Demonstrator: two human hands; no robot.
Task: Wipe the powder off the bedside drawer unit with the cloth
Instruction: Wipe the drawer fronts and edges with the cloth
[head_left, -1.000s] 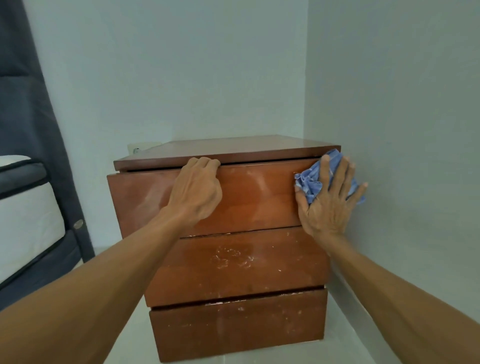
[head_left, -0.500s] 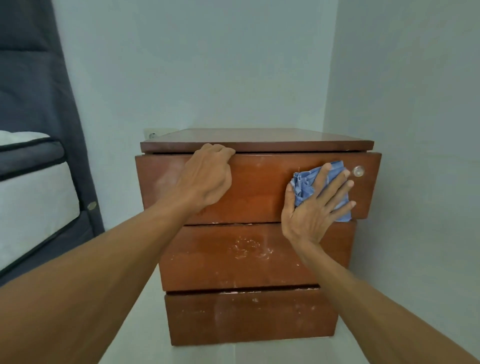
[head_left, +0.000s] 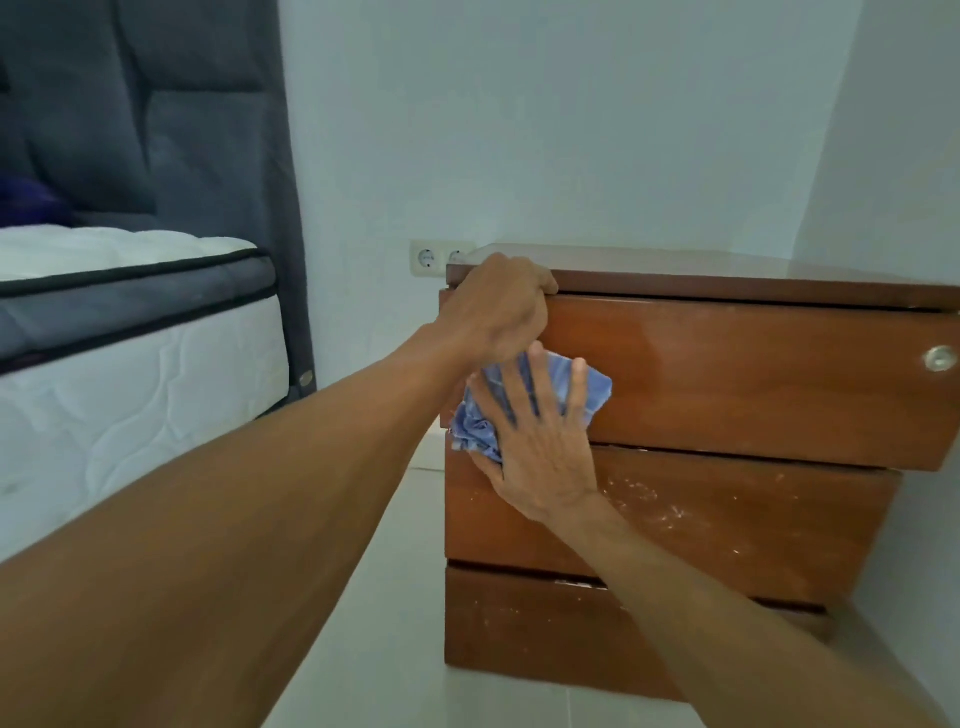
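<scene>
head view, centre frame: spread-fingered right hand (head_left: 540, 441) is pressing the cloth (head_left: 597, 387) on the drawer unit (head_left: 727, 395), left hand (head_left: 498, 306) gripping its top drawer's edge; firm overlapping strokes downward would suit the powder (head_left: 654, 504).

Pale floor (head_left: 395, 649) — drawer unit (head_left: 727, 374) standing on it.

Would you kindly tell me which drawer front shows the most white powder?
The middle drawer front: white specks scatter across it, whereas the top front looks nearly clean and the bottom front has faint flecks.
</scene>
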